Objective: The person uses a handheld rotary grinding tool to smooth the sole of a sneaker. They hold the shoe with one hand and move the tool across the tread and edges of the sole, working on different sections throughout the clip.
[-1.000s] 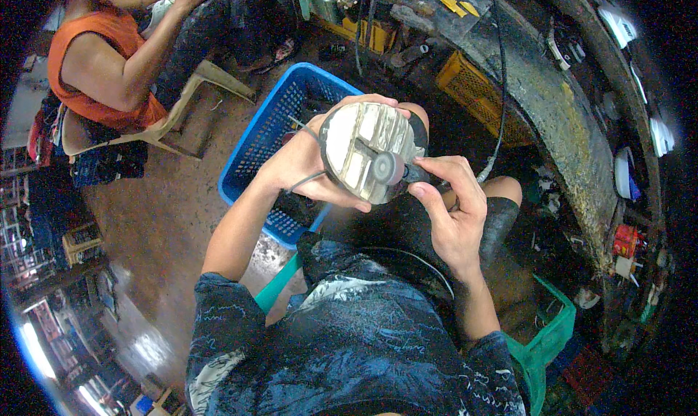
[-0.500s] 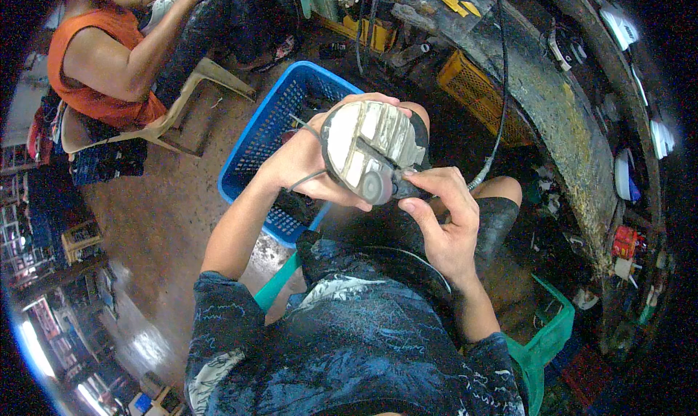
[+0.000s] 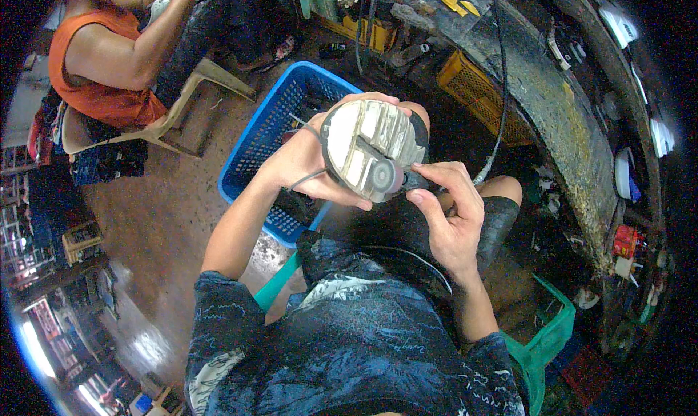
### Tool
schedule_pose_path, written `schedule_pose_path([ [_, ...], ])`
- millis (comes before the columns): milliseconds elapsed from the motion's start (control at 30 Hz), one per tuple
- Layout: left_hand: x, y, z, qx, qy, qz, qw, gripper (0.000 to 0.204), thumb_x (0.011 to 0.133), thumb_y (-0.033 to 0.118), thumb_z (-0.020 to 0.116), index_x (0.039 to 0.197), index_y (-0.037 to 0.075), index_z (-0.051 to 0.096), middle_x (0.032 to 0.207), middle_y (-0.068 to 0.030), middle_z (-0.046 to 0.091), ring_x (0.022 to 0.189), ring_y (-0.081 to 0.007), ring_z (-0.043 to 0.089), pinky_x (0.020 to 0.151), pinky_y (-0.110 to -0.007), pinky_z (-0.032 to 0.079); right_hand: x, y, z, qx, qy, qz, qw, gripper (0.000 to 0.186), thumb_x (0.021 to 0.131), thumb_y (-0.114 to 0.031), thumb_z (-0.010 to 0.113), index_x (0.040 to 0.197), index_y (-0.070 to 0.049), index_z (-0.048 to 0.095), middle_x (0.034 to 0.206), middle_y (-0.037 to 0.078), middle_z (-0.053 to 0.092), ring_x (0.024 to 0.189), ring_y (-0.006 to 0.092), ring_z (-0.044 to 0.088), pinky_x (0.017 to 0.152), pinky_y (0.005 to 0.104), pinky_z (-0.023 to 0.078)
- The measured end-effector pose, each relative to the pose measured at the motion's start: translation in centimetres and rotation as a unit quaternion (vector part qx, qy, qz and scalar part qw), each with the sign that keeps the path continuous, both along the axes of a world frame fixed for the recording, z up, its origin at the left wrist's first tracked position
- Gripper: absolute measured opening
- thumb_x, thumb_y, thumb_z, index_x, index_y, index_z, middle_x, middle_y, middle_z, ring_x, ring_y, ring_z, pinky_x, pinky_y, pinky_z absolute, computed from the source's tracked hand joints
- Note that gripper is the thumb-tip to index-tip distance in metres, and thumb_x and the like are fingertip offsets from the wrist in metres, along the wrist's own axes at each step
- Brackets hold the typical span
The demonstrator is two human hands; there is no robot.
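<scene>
My left hand (image 3: 305,165) is wrapped round a round, dark-rimmed piece (image 3: 356,136) with a whitish face cut by grooves and raised blocks. Thin grey wires stick out of its left side, between my fingers. Pinched in my right hand (image 3: 456,205) is a dark rotary grinder (image 3: 414,180), mostly hidden by the fingers. Its small round grinding wheel (image 3: 382,174) lies over the lower right part of the whitish face; whether it touches I cannot tell. A black flexible shaft (image 3: 502,89) hangs from above and runs down behind my right hand.
Beyond my left arm a blue plastic basket (image 3: 254,129) stands on the floor. To the right runs a worn workbench (image 3: 560,114), with a yellow crate (image 3: 476,96) beneath. A person in orange (image 3: 109,63) sits on a chair (image 3: 182,114) at upper left. A green stool (image 3: 549,336) is under me.
The grinding wheel has shifted slightly right and up across the whitish face, my right hand moving with it. My left hand and the round piece have hardly moved.
</scene>
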State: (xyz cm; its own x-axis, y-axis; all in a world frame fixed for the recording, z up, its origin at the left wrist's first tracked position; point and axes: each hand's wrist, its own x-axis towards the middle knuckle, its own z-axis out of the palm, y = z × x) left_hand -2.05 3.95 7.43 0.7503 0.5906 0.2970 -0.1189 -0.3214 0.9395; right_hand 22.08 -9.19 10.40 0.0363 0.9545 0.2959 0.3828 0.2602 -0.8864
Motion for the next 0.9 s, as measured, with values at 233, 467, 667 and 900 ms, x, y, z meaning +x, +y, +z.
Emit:
schedule_pose_path([
  [233,0.0,-0.1,0.3,-0.077,0.008,-0.006,0.997,0.142,0.051,0.029,0.111,0.165,0.007,0.03,0.168,-0.0181,0.045,0.153,-0.0334,0.048,0.126,-0.05,0.042,0.0,-0.2,-0.1,0.023,-0.031,0.039,0.998,0.031,0.086,-0.004,0.084,0.116,0.002,0.076,0.111,0.014,0.076,0.101,0.0275,0.069,0.092,0.0367,0.053],
  [467,0.4,-1.0,0.4,-0.259,-0.044,0.001,0.965,0.142,0.049,0.028,0.111,0.166,0.006,0.032,0.167,-0.0151,0.047,0.152,-0.0296,0.049,0.127,-0.047,0.041,0.3,-0.9,0.4,0.023,-0.058,0.054,0.997,0.031,0.087,-0.004,0.084,0.116,0.002,0.076,0.11,0.015,0.076,0.1,0.0273,0.069,0.087,0.0364,0.054],
  [667,0.0,0.0,-0.1,-0.01,0.024,0.001,1.0,0.14,0.052,0.03,0.11,0.165,0.007,0.031,0.168,-0.0179,0.045,0.154,-0.0334,0.047,0.127,-0.05,0.041,0.1,-0.6,0.1,-0.016,-0.004,-0.004,1.0,0.032,0.084,-0.005,0.083,0.115,-0.003,0.078,0.108,0.012,0.077,0.1,0.0309,0.07,0.093,0.0421,0.052],
  [900,0.2,-0.3,0.1,-0.139,-0.025,-0.025,0.99,0.141,0.052,0.032,0.11,0.166,0.005,0.03,0.168,-0.0184,0.046,0.155,-0.0336,0.047,0.127,-0.05,0.041,-0.1,-1.1,0.1,-0.004,-0.026,0.045,0.999,0.03,0.087,-0.004,0.084,0.116,0.001,0.076,0.111,0.014,0.075,0.101,0.0263,0.069,0.087,0.0358,0.054],
])
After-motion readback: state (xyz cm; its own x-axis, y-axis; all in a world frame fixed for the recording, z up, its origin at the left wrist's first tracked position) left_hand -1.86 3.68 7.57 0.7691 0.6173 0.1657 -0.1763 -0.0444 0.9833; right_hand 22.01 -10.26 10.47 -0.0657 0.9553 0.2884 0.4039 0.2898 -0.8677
